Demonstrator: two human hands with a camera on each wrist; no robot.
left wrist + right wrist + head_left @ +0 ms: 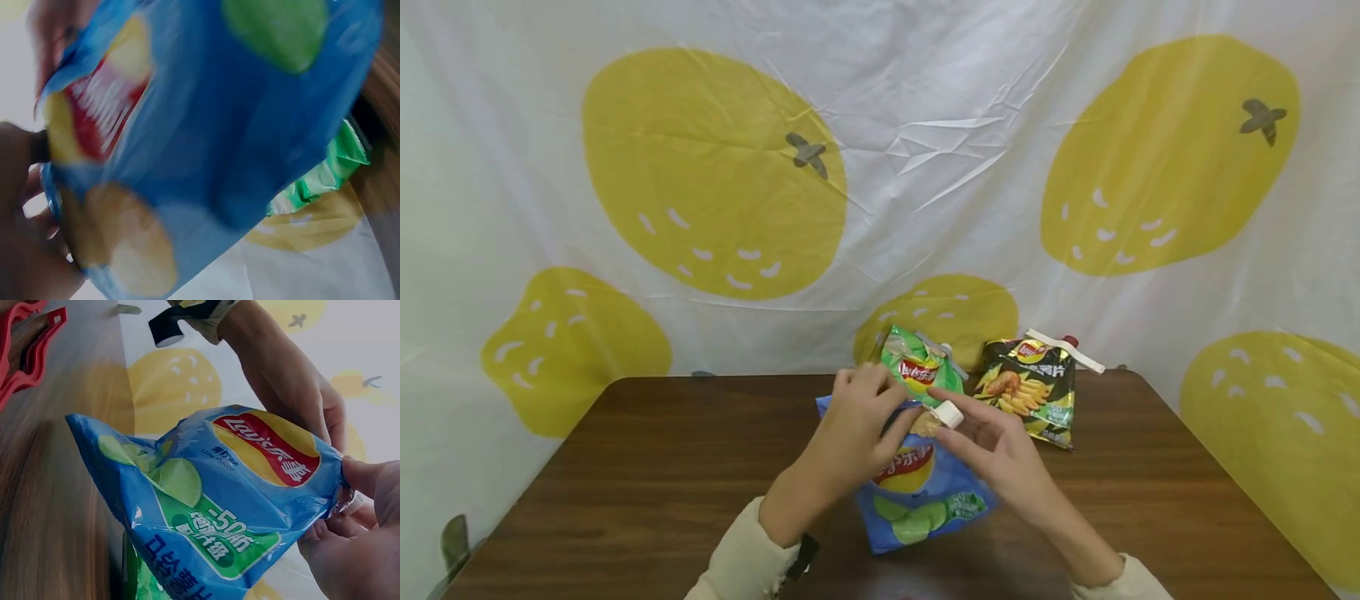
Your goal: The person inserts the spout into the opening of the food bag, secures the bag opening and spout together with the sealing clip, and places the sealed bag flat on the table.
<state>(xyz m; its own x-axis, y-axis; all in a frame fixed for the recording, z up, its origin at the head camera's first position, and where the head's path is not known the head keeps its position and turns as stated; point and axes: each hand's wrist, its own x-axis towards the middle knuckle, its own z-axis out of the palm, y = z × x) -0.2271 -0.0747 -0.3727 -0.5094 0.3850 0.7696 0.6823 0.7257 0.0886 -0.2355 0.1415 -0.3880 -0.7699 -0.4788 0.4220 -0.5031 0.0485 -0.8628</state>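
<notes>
A blue Lay's lime chip bag is held up over the table by its top edge, label facing me. My left hand grips the left part of that edge, thumb in front and fingers bent over behind. At the edge's right part, my right hand pinches the bag between thumb and fingers. A small white block-like piece sits between the right thumb and forefinger, beside a crumpled brownish patch of the bag's top; what it belongs to is mostly hidden. In the right wrist view the bag hangs tilted from both hands.
Behind the blue bag stand a green chip bag with a grey capped clip and a black chip bag with a white clip and red cap. Red plastic pieces lie on the brown table. A lemon-print cloth hangs behind.
</notes>
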